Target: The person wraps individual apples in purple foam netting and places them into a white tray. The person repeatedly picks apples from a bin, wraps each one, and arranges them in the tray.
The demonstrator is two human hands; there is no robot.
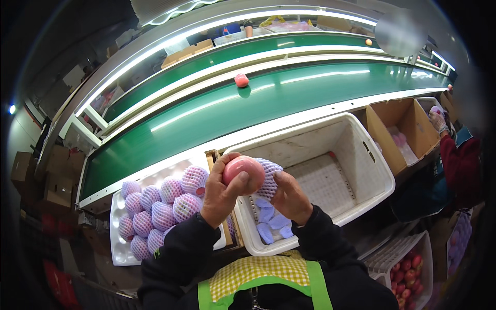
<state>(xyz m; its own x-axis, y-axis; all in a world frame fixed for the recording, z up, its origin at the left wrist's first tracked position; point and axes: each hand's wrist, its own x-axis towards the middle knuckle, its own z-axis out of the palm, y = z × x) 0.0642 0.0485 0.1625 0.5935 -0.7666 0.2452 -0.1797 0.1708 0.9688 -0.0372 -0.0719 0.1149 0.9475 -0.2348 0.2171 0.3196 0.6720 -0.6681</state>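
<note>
My left hand (219, 196) is wrapped round a pinkish-red apple (242, 174), thumb across its front. A pale lavender foam net sleeve (269, 178) touches the apple's right side, pinched in my right hand (293, 200). Both hands are above the left end of a white plastic bin (382, 194), where several flat foam net sleeves (272, 223) lie. Left of my hands, several apples in pink-and-white foam nets (161, 214) sit in rows on a white moulded tray (118, 253).
Beyond the bin runs a green conveyor belt (191, 120) carrying one red apple (241, 80). Right of the bin stands an open cardboard box (380, 121). Farther right works another person with a dark red sleeve (457, 168). A white crate (428, 258) of red apples is lower right.
</note>
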